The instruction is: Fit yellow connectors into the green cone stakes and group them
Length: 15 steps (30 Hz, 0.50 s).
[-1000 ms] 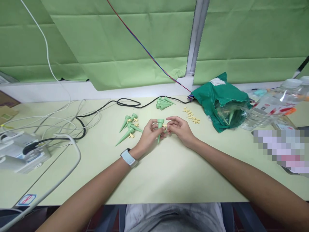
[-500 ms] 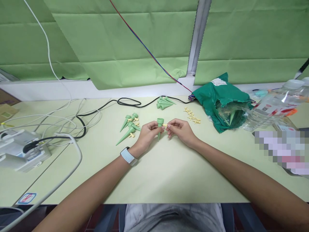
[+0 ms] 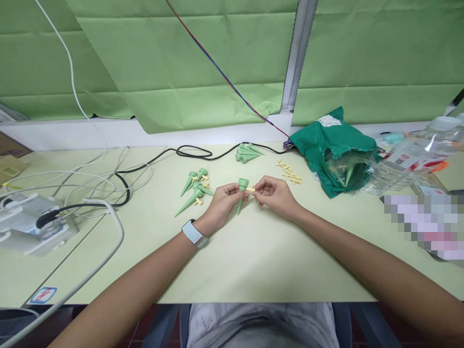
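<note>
My left hand [image 3: 224, 200] grips a green plastic cone-shaped spike [image 3: 239, 198] upright, its point downward. My right hand [image 3: 275, 195] pinches a small yellow plastic piece [image 3: 250, 189] between its fingertips, right at the spike's wide top. To the left of my left hand lie several green spikes with yellow parts fitted [image 3: 194, 191]. Farther back stands a bunch of bare green spikes [image 3: 246, 153], and a scatter of small yellow pieces [image 3: 290, 173] lies behind my right hand.
A green plastic bag [image 3: 337, 145] holding more spikes lies on the pale green table [image 3: 271, 266]. A clear plastic bottle [image 3: 409, 164] lies at the right. Black and white cables [image 3: 123, 181] and a white power strip [image 3: 32, 224] occupy the left.
My hands have come slightly closer together, and the spike has shifted a little to the right. The yellow piece now sits closer to the spike's top.
</note>
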Tool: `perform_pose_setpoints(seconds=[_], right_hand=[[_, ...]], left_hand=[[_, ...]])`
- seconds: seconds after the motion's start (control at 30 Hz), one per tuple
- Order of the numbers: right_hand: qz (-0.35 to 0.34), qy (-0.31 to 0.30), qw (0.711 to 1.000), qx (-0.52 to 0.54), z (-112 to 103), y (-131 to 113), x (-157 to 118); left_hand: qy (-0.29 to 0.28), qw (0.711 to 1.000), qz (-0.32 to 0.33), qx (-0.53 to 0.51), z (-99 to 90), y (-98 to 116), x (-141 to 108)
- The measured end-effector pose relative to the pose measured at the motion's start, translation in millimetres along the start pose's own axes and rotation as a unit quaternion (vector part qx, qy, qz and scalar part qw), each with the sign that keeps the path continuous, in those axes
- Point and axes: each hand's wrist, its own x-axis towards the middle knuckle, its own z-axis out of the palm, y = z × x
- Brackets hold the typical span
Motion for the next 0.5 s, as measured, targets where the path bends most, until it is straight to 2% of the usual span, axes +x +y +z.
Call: perform_pose_setpoints(seconds=[0.23,0.4,0.5], right_hand=[[0.041,-0.038,0.998,0.013,0.3,8.8,2.0],[0.026,-0.008,1.000,0.008,1.7,7.6,0.5],[0.034,-0.012,0.999,0.007,1.7,6.1,-0.3]], left_hand=[[0.013,1.000,0.019,0.011,-1.8,-1.8,2.6],[0.017,1.000,0.013,0.019,-2.6,-3.6,2.6],[0.015,1.000,0.012,0.020,-2.4,-4.2,2.7]])
